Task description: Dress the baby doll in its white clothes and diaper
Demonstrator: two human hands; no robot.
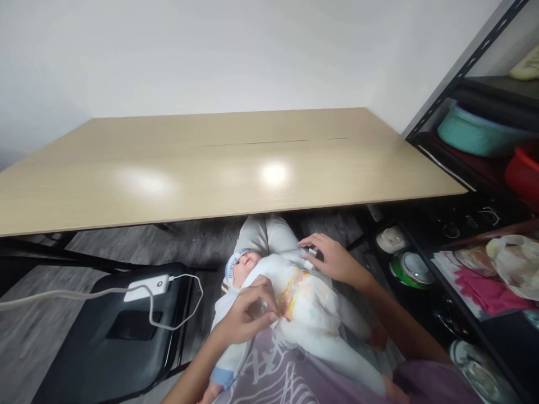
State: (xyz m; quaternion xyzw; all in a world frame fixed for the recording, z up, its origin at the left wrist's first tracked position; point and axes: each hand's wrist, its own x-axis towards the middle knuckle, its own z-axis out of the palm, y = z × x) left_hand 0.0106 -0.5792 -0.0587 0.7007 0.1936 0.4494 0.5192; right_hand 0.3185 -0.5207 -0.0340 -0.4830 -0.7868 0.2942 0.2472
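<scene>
A baby doll (248, 264) in white clothes and a blue-and-white cap lies on its back across my lap, its head toward the left. Around its middle is a white diaper (318, 303) with an orange and yellow printed waistband. My left hand (252, 311) is closed, thumb and fingers pinched at the near side of the diaper's waist; the pinched edge is partly hidden. On the far side, my right hand (334, 261) rests by the waistband with thumb and fingers apart, a small white piece showing between them.
A wooden table (189, 185) stands ahead of my knees. To the left, a black chair (113, 348) carries a white power bank (147, 287) with a cable and a dark flat object (132, 325). Shelves on the right hold a teal basin (480, 132), a red container (524, 174) and pink cloth (484, 289).
</scene>
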